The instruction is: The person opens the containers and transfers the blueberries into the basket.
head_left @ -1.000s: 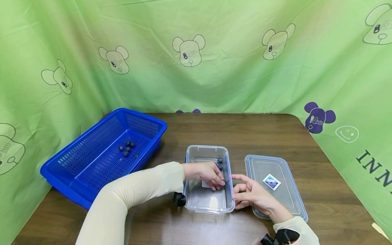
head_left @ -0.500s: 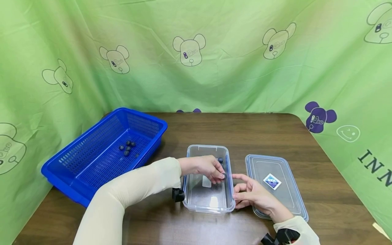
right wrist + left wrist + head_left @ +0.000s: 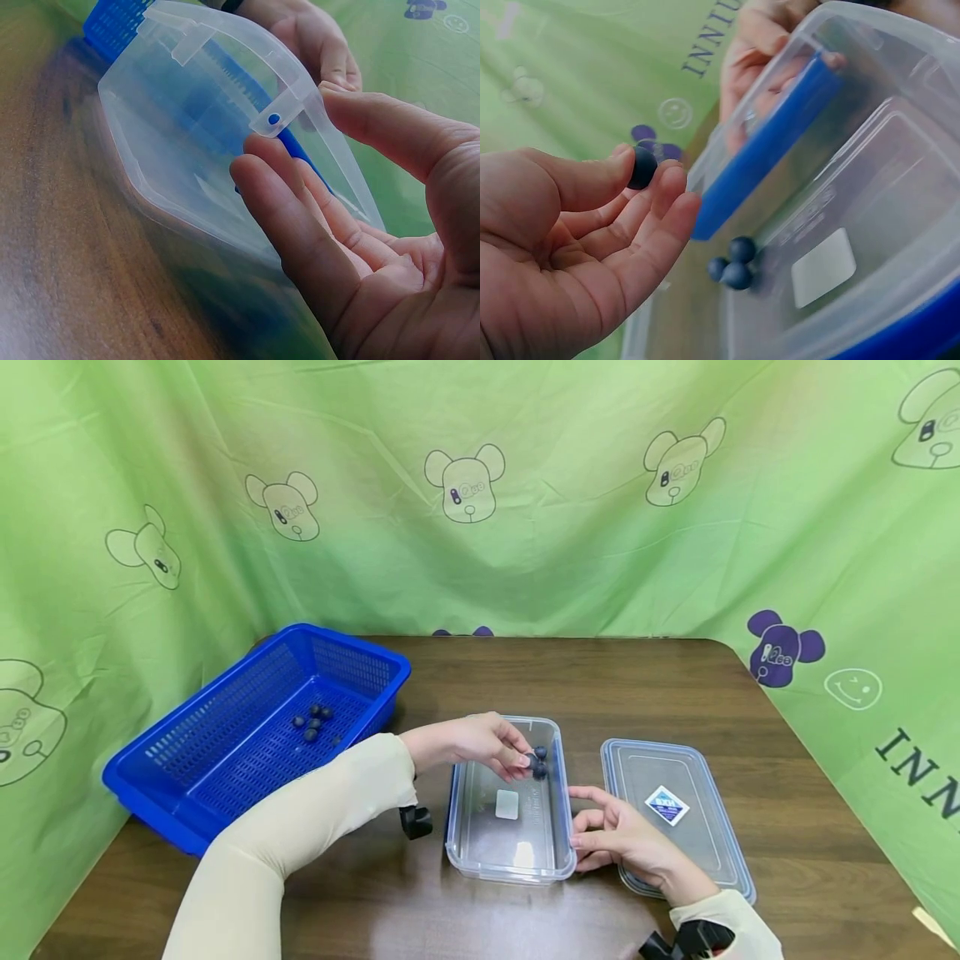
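My left hand (image 3: 487,743) is over the far half of a clear plastic food container (image 3: 480,852). Between its thumb and fingertips it pinches a dark blueberry (image 3: 642,167), seen best in the left wrist view. Three more blueberries (image 3: 737,275) lie together on the container floor by its wall, close to a whitish square (image 3: 823,268). At the container's right side is my right hand (image 3: 626,835), its digits spread along the rim and outer wall. The right wrist view shows those fingertips (image 3: 255,169) right at the wall, near a small latch hinge.
A blue perforated basket (image 3: 225,693) with several blueberries (image 3: 315,718) in it stands to the left. The container's clear lid (image 3: 675,843), bearing a blue-and-white label, lies on the wooden table (image 3: 480,677) at the right, partly under my right forearm. Green cloth (image 3: 375,568) hangs behind.
My left hand has moved away from me and slightly left, rising from low inside the container with the blueberry in its fingers. The right hand keeps its place at the wall.
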